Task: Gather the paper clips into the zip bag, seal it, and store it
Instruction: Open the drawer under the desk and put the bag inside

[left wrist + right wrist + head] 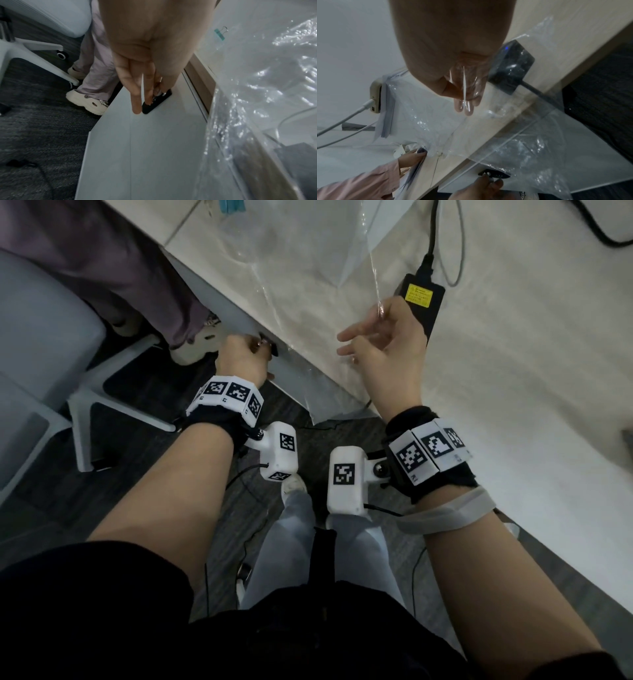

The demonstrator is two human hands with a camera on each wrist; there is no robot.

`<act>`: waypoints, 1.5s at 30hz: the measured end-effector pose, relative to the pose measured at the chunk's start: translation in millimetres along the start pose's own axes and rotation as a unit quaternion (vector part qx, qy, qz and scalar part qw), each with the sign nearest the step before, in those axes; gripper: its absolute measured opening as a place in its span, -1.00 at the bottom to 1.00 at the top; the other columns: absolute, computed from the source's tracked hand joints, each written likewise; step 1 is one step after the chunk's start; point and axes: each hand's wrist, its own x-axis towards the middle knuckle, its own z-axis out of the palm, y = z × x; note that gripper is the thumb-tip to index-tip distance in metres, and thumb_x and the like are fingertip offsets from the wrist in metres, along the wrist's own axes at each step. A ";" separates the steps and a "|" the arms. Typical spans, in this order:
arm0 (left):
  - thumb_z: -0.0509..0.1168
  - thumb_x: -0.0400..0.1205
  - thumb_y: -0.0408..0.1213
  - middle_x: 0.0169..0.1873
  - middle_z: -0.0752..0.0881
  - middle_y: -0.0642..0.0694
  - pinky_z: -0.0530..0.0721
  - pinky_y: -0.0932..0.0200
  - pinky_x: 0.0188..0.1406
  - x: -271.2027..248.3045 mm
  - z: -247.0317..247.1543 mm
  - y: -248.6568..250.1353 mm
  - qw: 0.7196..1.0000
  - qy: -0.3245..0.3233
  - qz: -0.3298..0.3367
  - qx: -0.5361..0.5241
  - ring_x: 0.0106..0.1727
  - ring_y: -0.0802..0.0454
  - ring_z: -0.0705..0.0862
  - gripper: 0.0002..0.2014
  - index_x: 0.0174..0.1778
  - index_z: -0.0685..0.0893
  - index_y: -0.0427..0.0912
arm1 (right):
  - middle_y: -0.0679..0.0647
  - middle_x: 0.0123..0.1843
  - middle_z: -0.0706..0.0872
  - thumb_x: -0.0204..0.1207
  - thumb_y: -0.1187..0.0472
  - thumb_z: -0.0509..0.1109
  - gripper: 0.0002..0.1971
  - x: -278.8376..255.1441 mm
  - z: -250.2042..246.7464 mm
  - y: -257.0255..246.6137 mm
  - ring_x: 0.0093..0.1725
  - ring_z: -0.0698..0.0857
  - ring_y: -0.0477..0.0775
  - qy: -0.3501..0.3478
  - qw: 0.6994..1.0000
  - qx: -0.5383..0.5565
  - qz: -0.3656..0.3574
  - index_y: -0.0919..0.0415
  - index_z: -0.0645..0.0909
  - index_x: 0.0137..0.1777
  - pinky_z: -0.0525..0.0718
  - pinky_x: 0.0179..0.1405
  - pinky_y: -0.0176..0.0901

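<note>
A clear zip bag (pixel 308 261) lies across the pale table (pixel 513 371), and one end droops over the near edge. My right hand (pixel 376 344) pinches a fold of the bag (pixel 423 115) between thumb and fingers and lifts it slightly off the table. Blurred teal clips (pixel 233 205) show at the bag's far end, and one teal binder clip (pixel 220 33) appears beside the plastic. My left hand (pixel 253 350) is below the table edge, its fingers hooked into the black handle (pixel 163 100) of a white drawer front (pixel 154 148).
A black power adapter (pixel 421 299) with a yellow label and its cable sits just beyond my right hand. Another person in a pink sleeve (pixel 368 180) is at the desk's far side by a charging phone (pixel 376 97). A white chair base (pixel 113 405) stands on the floor to the left.
</note>
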 end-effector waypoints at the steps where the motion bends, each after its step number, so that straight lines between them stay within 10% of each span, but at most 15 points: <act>1: 0.18 0.62 -0.15 -0.25 0.79 -0.15 0.77 -0.06 -0.19 -3.8 -4.0 -3.0 1.000 0.002 -0.006 0.007 -0.38 -0.14 0.78 -0.76 -0.35 0.61 -0.04 | 0.37 -0.20 0.74 0.36 0.58 0.19 -0.65 -1.3 0.8 -1.7 -0.26 0.79 0.09 -0.004 1.000 0.003 0.002 0.04 0.37 -0.24 0.64 -0.39 -0.35; 24: 0.20 0.56 -0.27 -0.08 0.79 -0.25 0.77 -0.11 0.01 -111.0 -90.9 -127.7 0.977 0.047 -0.209 0.015 -0.21 -0.21 0.79 -0.75 0.06 0.72 -0.11 | 0.18 -0.28 0.74 0.52 0.52 0.23 -0.85 -80.9 46.7 -4.2 -0.34 0.74 0.07 -0.126 0.969 0.090 0.195 0.34 0.57 -0.01 0.72 -0.25 -0.19; 27: 0.13 0.62 -0.29 0.12 0.72 -0.30 0.64 0.00 0.17 -113.1 -99.4 -116.2 0.961 0.192 -0.192 0.054 0.13 -0.29 0.68 -0.72 0.14 0.68 -0.21 | 0.18 -0.25 0.74 0.53 0.51 0.24 -0.85 -84.5 50.2 2.0 -0.32 0.75 0.07 -0.113 0.967 0.096 0.206 0.28 0.55 -0.05 0.72 -0.23 -0.19; 30: 0.10 0.69 -0.23 0.09 0.71 -0.22 0.46 0.32 0.03 -119.4 -109.4 -83.1 0.940 0.340 -0.017 -0.028 0.08 -0.03 0.63 -0.72 0.14 0.65 -0.27 | 0.18 -0.19 0.76 0.53 0.51 0.26 -0.85 -83.7 50.6 8.8 -0.27 0.75 0.10 -0.107 0.965 0.123 0.207 0.25 0.52 -0.05 0.73 -0.18 -0.15; 33: 0.17 0.69 -0.13 0.12 0.70 -0.09 0.57 0.35 0.14 -113.2 -104.6 -58.4 0.978 0.172 0.083 -0.089 0.06 0.15 0.60 -0.67 0.24 0.62 -0.26 | 0.16 -0.16 0.77 0.56 0.51 0.25 -0.85 -80.6 51.4 17.3 -0.25 0.78 0.07 -0.110 0.961 0.157 0.201 0.30 0.52 0.03 0.75 -0.09 -0.11; 37: 0.32 0.60 -0.14 0.09 0.70 -0.09 0.52 0.22 0.26 -92.3 -84.1 -39.4 0.996 -0.039 0.007 -0.077 0.12 0.07 0.65 -0.57 0.35 0.52 -0.26 | 0.17 -0.06 0.78 0.57 0.46 0.31 -0.85 -74.0 50.3 28.0 -0.09 0.79 0.11 -0.129 0.957 0.174 0.193 0.22 0.55 0.03 0.71 0.16 0.02; 41: 0.30 0.50 -0.50 -0.28 0.74 -0.01 0.70 0.06 0.10 -72.2 -73.5 -43.7 0.992 0.062 0.006 -0.111 -0.22 0.05 0.72 -0.84 -0.16 0.68 -0.14 | 0.11 0.02 0.74 0.51 0.33 0.45 -0.80 -67.8 45.4 44.6 0.10 0.74 0.15 -0.124 0.959 0.086 0.240 0.19 0.58 0.10 0.66 0.23 0.05; 45: 0.11 0.53 -0.49 -0.11 0.78 -0.08 0.63 0.16 0.00 -54.8 -69.0 -46.1 0.982 0.185 0.005 0.046 -0.03 -0.05 0.72 -0.70 -0.05 0.69 -0.10 | 0.09 -0.02 0.71 0.54 0.17 0.43 -0.70 -67.0 34.6 64.1 0.06 0.72 0.09 -0.134 0.951 -0.030 0.276 0.32 0.61 0.20 0.67 0.25 -0.02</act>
